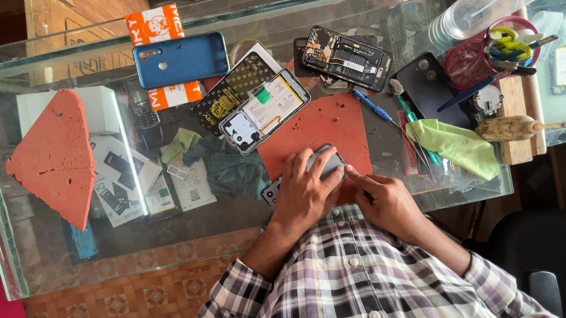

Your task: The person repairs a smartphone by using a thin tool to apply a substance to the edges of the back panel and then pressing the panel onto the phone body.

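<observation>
On the red work mat (323,127), my left hand (303,192) lies over a grey phone (328,163) and grips it from above. Only the phone's top end and a corner near my wrist show. My right hand (380,197) is at the phone's right edge with its index finger pressed against that side. An opened phone with its battery showing (265,109) rests just beyond the mat's far left corner. Another opened phone with a bare circuit board (346,49) lies farther back.
The glass counter (247,213) carries a blue back cover (180,59), an orange sponge triangle (57,156), screwdrivers (375,107), a green cloth (455,143), a black phone (427,81), a pink tool basket (489,51), a brush (513,127). Boxes lie under the glass.
</observation>
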